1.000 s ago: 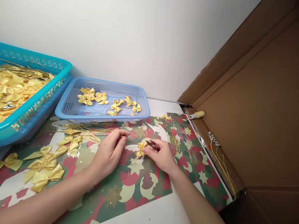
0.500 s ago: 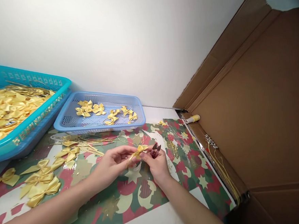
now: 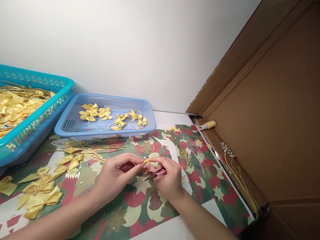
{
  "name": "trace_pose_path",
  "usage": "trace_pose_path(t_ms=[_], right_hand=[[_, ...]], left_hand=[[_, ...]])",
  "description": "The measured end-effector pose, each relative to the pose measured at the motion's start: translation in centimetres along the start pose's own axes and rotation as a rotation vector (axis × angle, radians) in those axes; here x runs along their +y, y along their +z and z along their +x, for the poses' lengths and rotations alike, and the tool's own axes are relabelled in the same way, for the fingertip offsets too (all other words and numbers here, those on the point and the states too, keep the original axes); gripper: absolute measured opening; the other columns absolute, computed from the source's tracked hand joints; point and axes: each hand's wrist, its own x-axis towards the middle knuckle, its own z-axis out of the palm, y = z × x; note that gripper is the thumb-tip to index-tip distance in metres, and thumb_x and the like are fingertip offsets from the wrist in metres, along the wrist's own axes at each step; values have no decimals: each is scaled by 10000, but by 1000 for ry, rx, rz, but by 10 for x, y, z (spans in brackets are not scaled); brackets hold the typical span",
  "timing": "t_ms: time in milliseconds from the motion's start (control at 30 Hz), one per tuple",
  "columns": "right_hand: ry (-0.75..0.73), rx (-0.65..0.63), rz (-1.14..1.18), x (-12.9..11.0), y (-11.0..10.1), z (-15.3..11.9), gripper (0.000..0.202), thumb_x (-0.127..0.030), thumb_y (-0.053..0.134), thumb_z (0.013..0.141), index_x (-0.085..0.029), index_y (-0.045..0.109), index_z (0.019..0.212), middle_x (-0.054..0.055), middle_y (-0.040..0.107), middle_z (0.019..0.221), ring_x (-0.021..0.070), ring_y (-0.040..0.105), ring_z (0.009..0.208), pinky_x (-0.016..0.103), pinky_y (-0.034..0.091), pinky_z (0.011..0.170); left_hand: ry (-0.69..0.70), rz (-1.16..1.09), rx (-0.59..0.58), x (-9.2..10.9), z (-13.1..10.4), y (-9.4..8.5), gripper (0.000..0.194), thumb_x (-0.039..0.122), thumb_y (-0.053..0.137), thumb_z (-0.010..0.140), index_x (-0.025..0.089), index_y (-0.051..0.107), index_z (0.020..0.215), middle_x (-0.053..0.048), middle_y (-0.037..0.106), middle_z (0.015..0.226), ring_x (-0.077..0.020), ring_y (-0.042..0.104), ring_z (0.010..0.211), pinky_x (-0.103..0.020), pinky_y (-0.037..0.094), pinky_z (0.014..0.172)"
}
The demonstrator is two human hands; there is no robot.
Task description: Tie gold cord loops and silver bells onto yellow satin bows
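Note:
My left hand (image 3: 118, 172) is closed, its thumb and forefinger pinching a small yellow ribbon bow (image 3: 146, 160) with a loop of gold cord below it. My right hand (image 3: 169, 176) meets it from the other side, thumb and forefinger at the bow. Tucked in that right hand are small thread snips (image 3: 159, 171), pinkish, their blades pointing left under the bow. Fingers hide much of the bow. Left of my hands lie several loose yellow bows (image 3: 41, 186), and just beyond them a bundle of gold cords (image 3: 93, 154).
A turquoise basket (image 3: 62, 91) heaped with yellow bows and gold cords stands at the left. Beside it, a blue basket (image 3: 106, 133) holds several bows. A thread cone (image 3: 207, 125) and a beaded cluster (image 3: 228, 150) with cords lie along the cardboard wall (image 3: 271, 108) at right.
The bow has turned between my fingers, and its ribbon faces show less. The snips have swung from pointing up to pointing left beneath it. The view has shifted slightly.

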Motion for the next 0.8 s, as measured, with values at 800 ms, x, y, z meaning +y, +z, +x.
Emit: trace_pose_path(t_ms=[800], right_hand=[[648,-32,577,-11,-1,8,224,-398,725,719,-179,678,712,11,637,626,144,533,571,274,456,553]], left_hand=[[-341,-279,-98,5,5,1,319,505,774,739,209,669,678,16,637,608,-111,527,495,-194,358,412]])
